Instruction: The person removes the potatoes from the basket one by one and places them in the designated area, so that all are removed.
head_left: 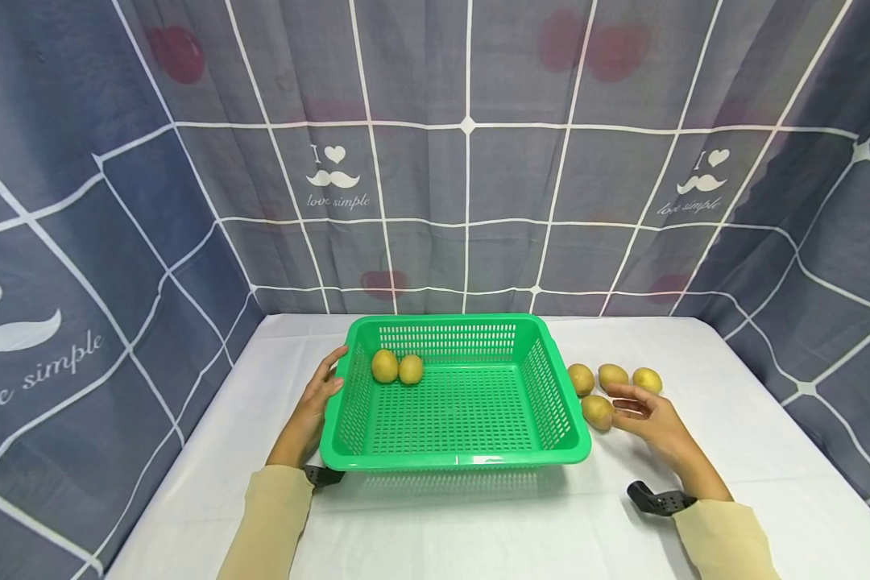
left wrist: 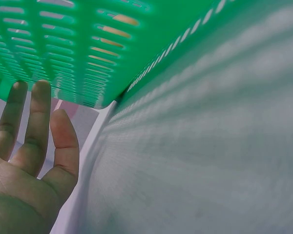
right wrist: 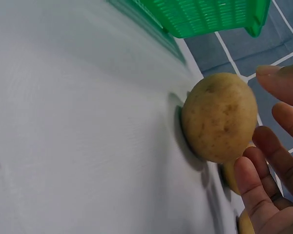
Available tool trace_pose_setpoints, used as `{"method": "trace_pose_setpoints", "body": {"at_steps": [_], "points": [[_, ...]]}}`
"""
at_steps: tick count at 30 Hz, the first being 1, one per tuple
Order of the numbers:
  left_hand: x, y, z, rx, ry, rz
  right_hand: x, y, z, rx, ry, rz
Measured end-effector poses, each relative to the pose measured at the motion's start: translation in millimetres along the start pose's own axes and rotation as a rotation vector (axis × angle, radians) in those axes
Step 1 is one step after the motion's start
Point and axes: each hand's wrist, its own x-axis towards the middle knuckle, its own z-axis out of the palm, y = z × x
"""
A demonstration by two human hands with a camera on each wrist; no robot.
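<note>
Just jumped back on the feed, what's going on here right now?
A person is handling potatoes around a green basket on a white-covered table. The left hand touches the basket's left rim. The right hand, fingers spread, is at the nearest potato outside it; whether it touches is hard to tell. Two potatoes sit inside toward the basket's left end, and four, counting the one at the right hand, lie on the table to its right.
</note>
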Motion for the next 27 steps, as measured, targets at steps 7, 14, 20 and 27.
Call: {"method": "trace_pose_setpoints", "body": {"at_steps": [7,14,20,27], "points": [[0.0,-1.3,-1.8,0.017,0.000,0.008,2,-11,0,-0.010,0.009,-0.010],[0.0,-0.6,-1.4,0.014,-0.012,0.018,4,-19,-2,-0.016,-0.018,-0.040],[0.4,-0.2,-0.5,-0.006,-0.009,0.011,5,-32,-4,-0.057,-0.033,-0.040],[-0.2,-0.4,-0.9,0.013,-0.006,0.015,7,-44,-4,-0.043,-0.051,-0.076]]}}
